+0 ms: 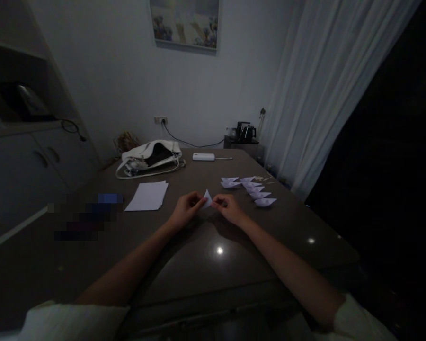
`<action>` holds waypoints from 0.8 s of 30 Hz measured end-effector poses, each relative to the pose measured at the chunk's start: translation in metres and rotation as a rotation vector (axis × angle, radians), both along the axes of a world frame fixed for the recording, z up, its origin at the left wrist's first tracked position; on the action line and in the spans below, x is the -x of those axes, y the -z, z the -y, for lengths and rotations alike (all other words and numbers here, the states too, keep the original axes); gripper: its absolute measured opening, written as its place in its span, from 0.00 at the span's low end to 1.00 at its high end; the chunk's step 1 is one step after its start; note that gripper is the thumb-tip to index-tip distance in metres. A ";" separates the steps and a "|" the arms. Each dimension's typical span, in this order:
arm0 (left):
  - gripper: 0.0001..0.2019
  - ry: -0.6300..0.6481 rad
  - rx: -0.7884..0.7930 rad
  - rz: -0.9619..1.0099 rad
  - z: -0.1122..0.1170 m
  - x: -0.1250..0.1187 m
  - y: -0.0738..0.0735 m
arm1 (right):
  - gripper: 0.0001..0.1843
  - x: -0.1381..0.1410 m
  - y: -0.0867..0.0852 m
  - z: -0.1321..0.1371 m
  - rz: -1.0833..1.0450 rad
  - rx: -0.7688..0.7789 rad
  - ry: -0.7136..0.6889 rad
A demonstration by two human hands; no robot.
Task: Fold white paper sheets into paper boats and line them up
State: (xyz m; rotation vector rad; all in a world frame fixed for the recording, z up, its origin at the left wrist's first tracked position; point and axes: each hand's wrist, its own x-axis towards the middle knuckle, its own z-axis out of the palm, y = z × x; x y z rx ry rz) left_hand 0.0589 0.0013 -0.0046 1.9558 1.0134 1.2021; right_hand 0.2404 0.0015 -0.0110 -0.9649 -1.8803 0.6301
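A small folded piece of white paper (pixel 207 198) with a pointed top is held between my two hands, just above the table. My left hand (pixel 188 207) pinches its left side between thumb and fingers. On the other side, my right hand (pixel 230 208) grips the right edge with its fingertips. The lower part of the paper is partly hidden by my fingers. Several folded paper boats (pixel 256 189) stand in a cluster to the right of my hands. A stack of white paper sheets (pixel 147 196) lies to the left.
A white handbag (pixel 151 157) sits at the back left of the dark table (pixel 213 279). Near the far edge lies a white power bank (pixel 203 157) with a short cable. Small pale scraps (pixel 262 179) lie beyond the boats. A black kettle (pixel 247 132) stands behind the table.
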 end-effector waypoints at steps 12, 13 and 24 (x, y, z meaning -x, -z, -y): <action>0.14 0.057 0.030 0.064 0.004 -0.006 0.003 | 0.11 0.004 0.000 0.005 -0.001 0.042 -0.059; 0.14 0.060 0.038 0.080 0.004 -0.007 0.004 | 0.11 0.004 0.001 0.005 0.004 0.046 -0.053; 0.16 0.069 0.285 0.267 0.002 -0.007 0.005 | 0.11 0.015 0.007 0.014 -0.048 0.185 -0.020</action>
